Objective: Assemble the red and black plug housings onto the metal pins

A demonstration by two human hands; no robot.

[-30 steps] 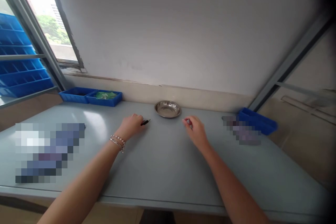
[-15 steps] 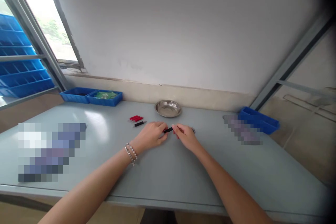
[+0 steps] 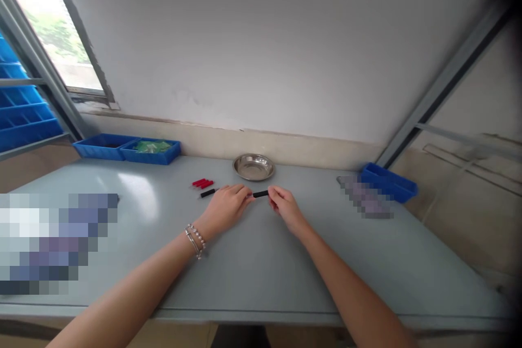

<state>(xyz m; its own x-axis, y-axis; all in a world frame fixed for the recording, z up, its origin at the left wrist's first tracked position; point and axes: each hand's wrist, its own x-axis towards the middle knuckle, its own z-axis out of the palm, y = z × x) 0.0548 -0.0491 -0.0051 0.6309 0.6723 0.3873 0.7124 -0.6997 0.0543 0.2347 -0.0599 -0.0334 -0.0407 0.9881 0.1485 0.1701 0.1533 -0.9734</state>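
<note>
Between my two hands, just above the grey table (image 3: 253,261), is a slim black rod-like piece (image 3: 260,194); its exact kind is too small to make out. The fingertips of my left hand (image 3: 230,201) are closed at its left end, where a bit of paler tip shows. At the other end, my right hand (image 3: 285,205) pinches it between thumb and fingers. A similar black piece (image 3: 207,193) with thin pale ends lies left of my left hand. Several red pieces (image 3: 203,182) of like shape lie together just behind that one.
A round steel dish (image 3: 254,167) sits behind my hands near the wall. At the back left are a blue bin (image 3: 101,147) and another blue bin (image 3: 161,159) with green packets (image 3: 153,146). One more blue bin (image 3: 389,182) stands at right. Blurred-out areas cover items on both sides.
My view has shifted slightly to the right. My hands have moved a little apart along the black piece, so more of its length shows between them.
</note>
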